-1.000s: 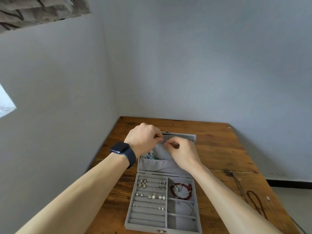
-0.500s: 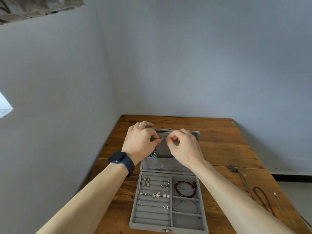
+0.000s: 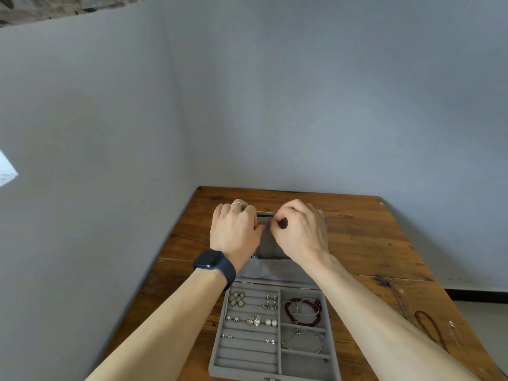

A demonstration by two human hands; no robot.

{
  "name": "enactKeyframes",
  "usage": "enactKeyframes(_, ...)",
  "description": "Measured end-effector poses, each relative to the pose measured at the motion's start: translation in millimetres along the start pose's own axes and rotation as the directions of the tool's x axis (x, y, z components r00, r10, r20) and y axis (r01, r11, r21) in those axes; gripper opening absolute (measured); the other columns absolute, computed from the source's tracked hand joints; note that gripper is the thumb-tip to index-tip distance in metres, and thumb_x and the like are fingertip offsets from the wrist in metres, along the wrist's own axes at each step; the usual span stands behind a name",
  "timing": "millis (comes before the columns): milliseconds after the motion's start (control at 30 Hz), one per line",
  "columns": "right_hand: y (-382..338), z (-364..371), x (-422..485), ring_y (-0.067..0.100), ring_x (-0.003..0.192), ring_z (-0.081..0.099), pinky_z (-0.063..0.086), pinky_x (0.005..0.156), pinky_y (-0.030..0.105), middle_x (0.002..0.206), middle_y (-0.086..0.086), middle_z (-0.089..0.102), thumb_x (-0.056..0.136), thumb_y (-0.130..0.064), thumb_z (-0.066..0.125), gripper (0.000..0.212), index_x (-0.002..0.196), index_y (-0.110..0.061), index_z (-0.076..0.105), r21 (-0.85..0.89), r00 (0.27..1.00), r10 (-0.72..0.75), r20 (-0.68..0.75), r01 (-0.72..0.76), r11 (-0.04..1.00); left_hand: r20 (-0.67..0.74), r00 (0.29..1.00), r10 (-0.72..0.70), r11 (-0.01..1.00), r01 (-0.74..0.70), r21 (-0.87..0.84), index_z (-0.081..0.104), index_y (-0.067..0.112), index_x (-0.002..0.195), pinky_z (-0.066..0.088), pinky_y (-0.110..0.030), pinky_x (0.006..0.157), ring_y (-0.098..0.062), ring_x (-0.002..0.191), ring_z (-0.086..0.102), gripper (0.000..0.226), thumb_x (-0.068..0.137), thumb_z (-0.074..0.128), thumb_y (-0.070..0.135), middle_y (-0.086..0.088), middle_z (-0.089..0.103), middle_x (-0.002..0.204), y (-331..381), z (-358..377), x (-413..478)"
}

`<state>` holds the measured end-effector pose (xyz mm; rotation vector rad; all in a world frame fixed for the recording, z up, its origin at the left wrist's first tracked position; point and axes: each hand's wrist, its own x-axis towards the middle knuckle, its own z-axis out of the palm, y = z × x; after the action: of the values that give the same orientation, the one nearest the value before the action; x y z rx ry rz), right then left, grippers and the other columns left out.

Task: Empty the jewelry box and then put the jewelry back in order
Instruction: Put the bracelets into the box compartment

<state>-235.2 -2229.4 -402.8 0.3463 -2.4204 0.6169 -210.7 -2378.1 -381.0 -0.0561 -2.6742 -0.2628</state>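
Observation:
A grey velvet jewelry box lies open on the wooden table, its lid standing up at the back. My left hand and my right hand meet at the top edge of the lid, fingertips pinching a thin necklace chain between them. A turquoise piece hangs below my left hand in the lid. Several earrings sit in the left slots. A red bead bracelet and a silver bangle lie in the right compartments.
The wooden table stands in a corner between two grey walls. On its right side lie a dark cord necklace, a thin silver chain and a dark chain. A dark watch sits on my left wrist.
Both hands have moved up from the lid's pocket to its top edge, staying close together on the chain. The view has shifted slightly, bringing the box lower in frame.

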Motion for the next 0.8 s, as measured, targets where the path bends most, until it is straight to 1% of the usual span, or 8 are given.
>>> enactKeyframes(67,-1,-1,1,0.023,0.085,0.06,0.04,0.076,0.037,0.093,-0.009,0.068,0.079,-0.026,0.077,0.007,0.075,-0.021,0.075,-0.051,0.999,-0.031,-0.02,0.029,0.998,-0.001,1.0,-0.004,1.0,0.004,0.007,0.065,0.021,0.091,0.035,-0.038,0.109,-0.022,0.105,0.056,0.025,0.094,0.062,0.046,-0.001,0.062,0.111,-1,-1,2)
enactKeyframes(167,-1,-3,-1,0.022,0.087,0.058,0.037,0.076,0.037,0.096,-0.012,0.068,0.078,-0.027,0.076,0.005,0.074,-0.023,0.074,-0.106,0.998,-0.068,-0.006,0.067,0.992,0.036,0.999,-0.009,1.0,0.009,-0.005,0.055,0.027,0.086,0.03,-0.042,0.113,-0.021,0.11,0.054,0.023,0.091,0.065,0.047,0.001,0.059,0.114,-2,-5,4)
enactKeyframes(233,2,-4,-5,0.022,0.091,0.057,0.034,0.079,0.037,0.1,-0.012,0.066,0.076,-0.027,0.077,0.006,0.073,-0.023,0.074,-0.118,0.994,-0.106,0.026,0.108,0.987,0.071,0.997,-0.007,1.0,0.006,0.006,0.049,0.03,0.087,0.026,-0.045,0.116,-0.023,0.115,0.052,0.024,0.089,0.068,0.045,0.002,0.057,0.118,-2,-7,3)
enactKeyframes(333,6,-3,-14,0.02,0.098,0.055,0.028,0.084,0.037,0.107,-0.011,0.063,0.075,-0.028,0.076,0.006,0.07,-0.025,0.074,-0.146,0.986,-0.153,0.066,0.161,0.976,0.093,0.996,-0.003,1.0,0.001,0.013,0.046,0.03,0.089,0.027,-0.046,0.115,-0.023,0.117,0.051,0.024,0.09,0.067,0.043,0.001,0.056,0.122,-1,-9,2)
enactKeyframes(500,3,-3,-11,0.019,0.092,0.055,0.028,0.081,0.037,0.101,-0.012,0.063,0.08,-0.031,0.071,0.007,0.078,-0.024,0.071,-0.113,0.995,-0.1,-0.001,0.1,0.989,0.072,0.997,0.011,1.0,-0.011,-0.004,0.053,0.028,0.095,0.029,-0.045,0.113,-0.023,0.116,0.05,0.013,0.094,0.062,0.038,0.001,0.055,0.122,-3,-10,0)
enactKeyframes(667,-4,-2,-9,0.02,0.089,0.054,0.026,0.076,0.035,0.095,-0.011,0.063,0.079,-0.033,0.07,0.007,0.075,-0.027,0.07,-0.112,0.997,-0.061,-0.052,0.055,0.992,0.04,0.999,0.015,1.0,-0.015,0.01,0.056,0.027,0.1,0.031,-0.043,0.111,-0.022,0.114,0.05,0.012,0.096,0.057,0.039,0.001,0.057,0.12,-3,-9,0)
enactKeyframes(733,-6,-2,-9,0.021,0.088,0.054,0.026,0.075,0.035,0.094,-0.01,0.062,0.076,-0.032,0.071,0.007,0.073,-0.026,0.069,-0.138,0.997,-0.061,-0.045,0.054,0.989,0.032,0.999,0.022,0.999,-0.022,0.023,0.057,0.027,0.101,0.032,-0.043,0.109,-0.022,0.114,0.05,0.012,0.095,0.058,0.037,0.001,0.056,0.121,-3,-8,0)
enactKeyframes(800,-6,-2,-10,0.023,0.089,0.054,0.03,0.076,0.037,0.094,-0.007,0.061,0.074,-0.03,0.072,0.008,0.071,-0.024,0.069,-0.154,0.995,-0.096,-0.013,0.093,0.984,0.032,0.999,0.031,0.999,-0.032,0.021,0.057,0.028,0.098,0.031,-0.043,0.108,-0.022,0.113,0.05,0.01,0.092,0.061,0.036,0.001,0.056,0.121,-4,-6,0)
